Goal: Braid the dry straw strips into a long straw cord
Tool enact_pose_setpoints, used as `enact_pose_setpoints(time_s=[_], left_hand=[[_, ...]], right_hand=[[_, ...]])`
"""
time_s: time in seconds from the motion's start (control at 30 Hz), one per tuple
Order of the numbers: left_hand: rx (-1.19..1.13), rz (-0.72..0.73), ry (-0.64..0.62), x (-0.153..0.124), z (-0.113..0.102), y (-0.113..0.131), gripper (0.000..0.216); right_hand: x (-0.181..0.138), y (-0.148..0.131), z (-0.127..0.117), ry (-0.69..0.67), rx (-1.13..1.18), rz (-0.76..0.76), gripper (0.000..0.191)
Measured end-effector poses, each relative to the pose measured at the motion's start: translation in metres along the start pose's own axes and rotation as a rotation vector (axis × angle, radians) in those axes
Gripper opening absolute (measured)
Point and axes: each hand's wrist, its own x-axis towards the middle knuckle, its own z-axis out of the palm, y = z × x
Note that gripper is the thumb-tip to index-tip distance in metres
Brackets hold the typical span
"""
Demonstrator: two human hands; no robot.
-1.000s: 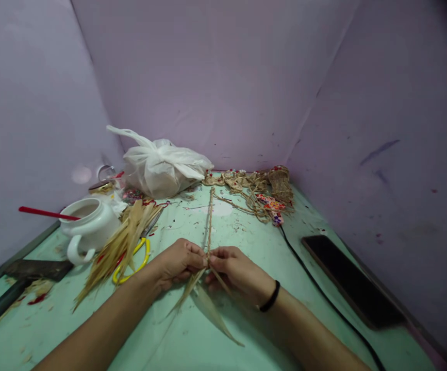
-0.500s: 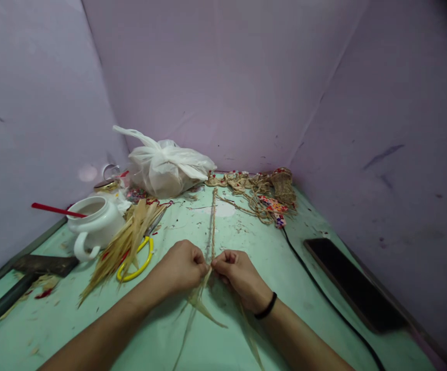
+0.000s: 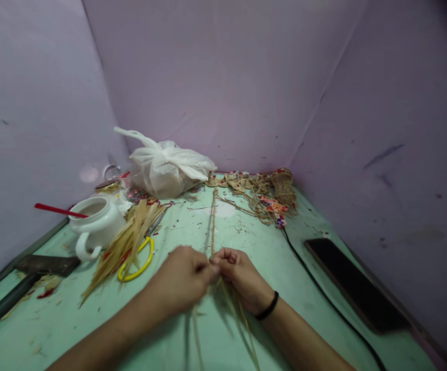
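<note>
A thin braided straw cord (image 3: 213, 216) runs away from me across the green table (image 3: 308, 330) toward the back wall. My left hand (image 3: 182, 278) and my right hand (image 3: 238, 275) meet at the cord's near end, both with fingers pinched shut on it. Loose dry straw strips (image 3: 238, 319) hang from the pinch toward me, blurred by motion. A black band circles my right wrist.
At left lie a bundle of straw strips (image 3: 128, 245) over yellow scissors (image 3: 142, 260), a white cup (image 3: 94, 226) with a red stick, and a dark hammer (image 3: 18, 288). A white plastic bag (image 3: 169, 165) and woven straw pieces (image 3: 265, 193) sit at the back. A black phone (image 3: 354, 283) and cable (image 3: 324, 299) are at right.
My hands have kept working the cord's near end. The loose strips have swung from splayed out to hanging straight toward me, and my left hand has rolled over them.
</note>
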Motion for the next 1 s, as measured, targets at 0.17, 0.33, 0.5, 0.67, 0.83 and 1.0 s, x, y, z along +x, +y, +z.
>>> enact_pose_setpoints(time_s=[0.17,0.33,0.5,0.67,0.83,1.0], left_hand=[[-0.568,-0.271,-0.075,0.019,-0.009,-0.013,0.023],[-0.710,-0.295,-0.199,0.025,0.012,-0.019,0.014],[-0.608,-0.202,-0.010,0.030,0.024,-0.026,0.012],[-0.514,-0.168,0.007,0.033,0.033,-0.033,0.013],[-0.527,-0.197,0.024,0.031,0.035,-0.029,0.011],[-0.728,-0.227,0.004,0.028,0.031,-0.022,0.011]], right_hand=[[-0.003,-0.007,-0.001,-0.088,0.006,-0.030,0.020],[0.000,-0.006,-0.004,-0.115,-0.149,-0.108,0.013],[0.002,0.001,-0.010,0.003,-0.520,-0.232,0.003],[-0.003,-0.003,-0.017,0.131,-0.813,-0.241,0.014],[-0.013,-0.015,-0.012,0.063,-0.700,-0.032,0.015],[-0.020,-0.005,-0.001,-0.029,-0.683,-0.050,0.010]])
